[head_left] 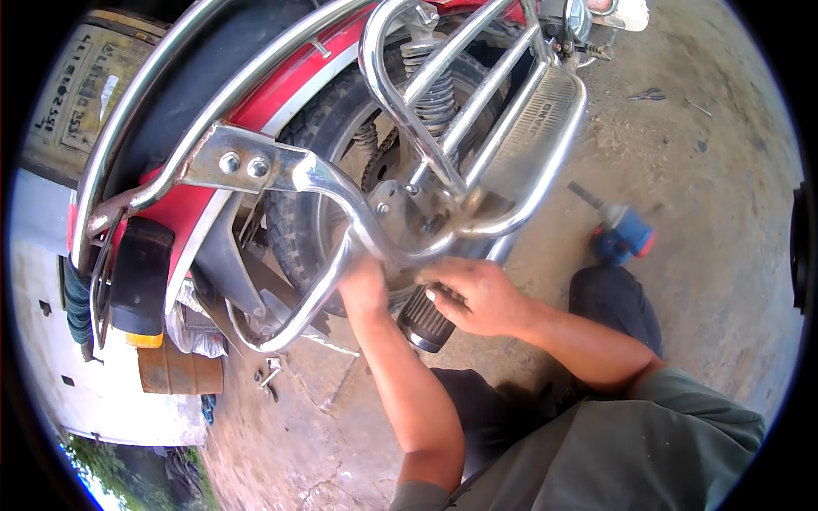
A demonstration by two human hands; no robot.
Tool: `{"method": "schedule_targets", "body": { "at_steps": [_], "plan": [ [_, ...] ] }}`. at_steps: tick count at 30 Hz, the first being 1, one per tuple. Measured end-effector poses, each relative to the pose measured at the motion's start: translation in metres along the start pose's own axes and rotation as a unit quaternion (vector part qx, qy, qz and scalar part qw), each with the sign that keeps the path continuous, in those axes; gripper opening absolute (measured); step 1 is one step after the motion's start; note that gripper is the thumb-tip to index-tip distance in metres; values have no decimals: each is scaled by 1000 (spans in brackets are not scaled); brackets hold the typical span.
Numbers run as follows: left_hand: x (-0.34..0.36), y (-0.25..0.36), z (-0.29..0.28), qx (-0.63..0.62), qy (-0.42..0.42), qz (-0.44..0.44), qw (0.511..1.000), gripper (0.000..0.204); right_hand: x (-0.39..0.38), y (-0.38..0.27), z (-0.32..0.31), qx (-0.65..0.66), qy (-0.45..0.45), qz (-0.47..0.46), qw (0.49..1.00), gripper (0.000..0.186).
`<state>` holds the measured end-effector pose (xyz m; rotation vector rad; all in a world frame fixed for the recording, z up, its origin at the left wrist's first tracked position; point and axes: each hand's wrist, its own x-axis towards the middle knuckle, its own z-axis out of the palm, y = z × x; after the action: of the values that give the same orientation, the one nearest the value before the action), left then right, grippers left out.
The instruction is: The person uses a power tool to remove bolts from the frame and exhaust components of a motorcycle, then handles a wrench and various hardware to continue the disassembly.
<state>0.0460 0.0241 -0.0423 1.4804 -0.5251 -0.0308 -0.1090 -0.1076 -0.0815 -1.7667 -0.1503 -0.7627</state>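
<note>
Head view looks down on a bare, dusty concrete floor (716, 213) outdoors, cracked near the lower edge, with a white wall (51, 341) along the left and a strip of green plants at the lower left corner. A red motorcycle (281, 81) fills the upper half, rear wheel (328, 128) toward the person, a chrome guard (341, 192) of bent tubes bolted beside it.

The left hand (365, 288) reaches up behind the guard's lower tube; its fingers are hidden by the chrome, so I cannot tell how far they are curled or what they pinch. The right hand (477, 294) sits just right of it, fingers bent and pressed together against the bracket under the tube, directly above the ribbed black footpeg (423, 324). Whether it holds a small part is hidden.

A blue power tool (620, 230) lies on the floor to the right, apart from the hands. Pliers (648, 94) lie farther off near the upper right. Small tools (269, 379) lie under the bike at the lower left.

A weathered tan plate (81, 85) with dark lettering sits at the upper left, tilted. An orange reflector (143, 340) hangs below the black tail piece.
</note>
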Motion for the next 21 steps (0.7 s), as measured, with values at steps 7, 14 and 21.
{"method": "schedule_targets", "body": {
  "at_steps": [7, 14, 21],
  "plan": [
    [-7, 22, -11, -119, -127, -47, 984, 52, 1, 9, 7, -13, 18, -70, 997, 23],
    [-8, 6, -4, -112, -84, -3, 990, 89, 4, 1, 8, -33, 5, -67, 997, 23],
    [-15, 12, -5, -254, -141, -81, 953, 52, -1, 2, 10, -51, 5, -57, 997, 19]
  ]
}}
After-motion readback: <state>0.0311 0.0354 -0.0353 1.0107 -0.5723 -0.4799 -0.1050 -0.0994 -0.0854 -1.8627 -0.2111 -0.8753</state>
